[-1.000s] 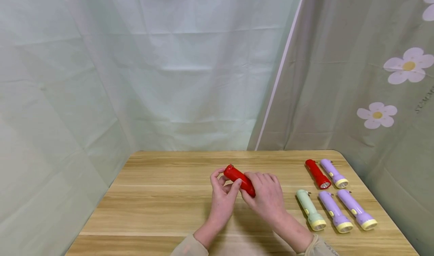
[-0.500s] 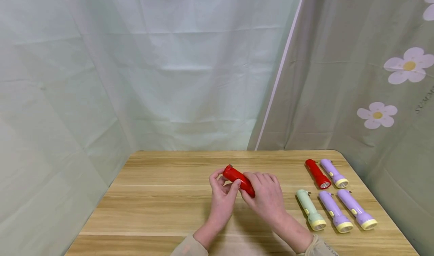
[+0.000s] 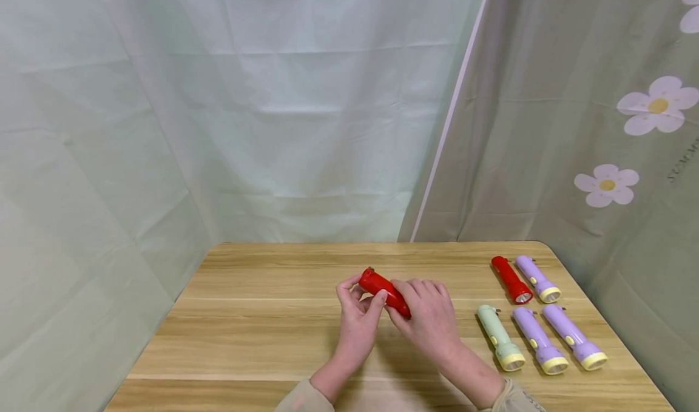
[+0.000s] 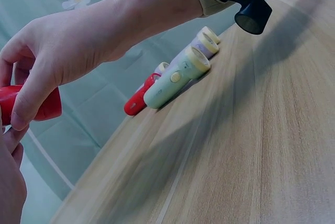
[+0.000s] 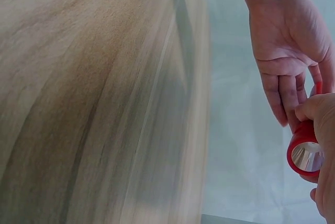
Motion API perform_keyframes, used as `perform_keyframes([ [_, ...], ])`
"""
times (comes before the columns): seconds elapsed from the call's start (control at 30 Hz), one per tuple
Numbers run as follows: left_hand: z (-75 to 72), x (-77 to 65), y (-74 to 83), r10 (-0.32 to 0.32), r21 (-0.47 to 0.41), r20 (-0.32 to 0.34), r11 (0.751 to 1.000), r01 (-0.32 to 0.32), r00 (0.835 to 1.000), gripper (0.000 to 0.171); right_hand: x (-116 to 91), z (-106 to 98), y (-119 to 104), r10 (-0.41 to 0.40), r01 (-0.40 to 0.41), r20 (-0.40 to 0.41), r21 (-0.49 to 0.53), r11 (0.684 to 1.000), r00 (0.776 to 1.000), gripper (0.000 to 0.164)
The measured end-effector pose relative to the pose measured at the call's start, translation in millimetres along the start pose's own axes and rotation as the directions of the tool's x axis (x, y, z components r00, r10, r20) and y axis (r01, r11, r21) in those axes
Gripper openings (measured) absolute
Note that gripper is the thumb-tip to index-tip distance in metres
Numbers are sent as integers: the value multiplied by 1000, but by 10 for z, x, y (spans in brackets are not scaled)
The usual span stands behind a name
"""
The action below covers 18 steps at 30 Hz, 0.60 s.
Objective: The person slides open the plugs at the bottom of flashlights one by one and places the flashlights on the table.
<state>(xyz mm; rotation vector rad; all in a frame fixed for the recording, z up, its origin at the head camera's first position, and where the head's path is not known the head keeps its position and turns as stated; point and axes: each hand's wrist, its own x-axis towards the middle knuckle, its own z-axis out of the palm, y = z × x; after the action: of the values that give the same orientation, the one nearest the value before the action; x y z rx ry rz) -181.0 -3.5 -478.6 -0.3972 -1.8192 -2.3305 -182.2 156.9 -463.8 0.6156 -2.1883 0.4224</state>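
Observation:
A red flashlight (image 3: pixel 384 292) is held above the table by both hands, its tail end with a small loop pointing up-left in the head view. My left hand (image 3: pixel 357 330) pinches the tail half, thumb on the near side. Around the head end, my right hand (image 3: pixel 430 315) curls its fingers and covers much of that end. The right wrist view shows the flashlight's shiny reflector (image 5: pixel 308 158) facing the camera, with the left hand (image 5: pixel 290 41) behind it. In the left wrist view, the right hand (image 4: pixel 63 51) grips the red head end.
On the right of the wooden table (image 3: pixel 246 327) lie a second red flashlight (image 3: pixel 511 280), a green flashlight (image 3: pixel 500 338) and three purple ones, such as the front right purple flashlight (image 3: pixel 573 337). Curtains (image 3: pixel 306 127) hang behind and at both sides.
The held flashlight's tail end has shifted slightly left and down. Both hands keep their hold in nearly the same place, and the flashlights on the table have not moved.

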Motion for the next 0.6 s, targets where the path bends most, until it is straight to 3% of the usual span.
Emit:
perform_keyframes([
  [0.6, 2, -18, 0, -10, -21, 10, 1000, 10, 1000, 58, -12, -27, -10, -3, 3, 13, 6, 1000, 1000, 49],
])
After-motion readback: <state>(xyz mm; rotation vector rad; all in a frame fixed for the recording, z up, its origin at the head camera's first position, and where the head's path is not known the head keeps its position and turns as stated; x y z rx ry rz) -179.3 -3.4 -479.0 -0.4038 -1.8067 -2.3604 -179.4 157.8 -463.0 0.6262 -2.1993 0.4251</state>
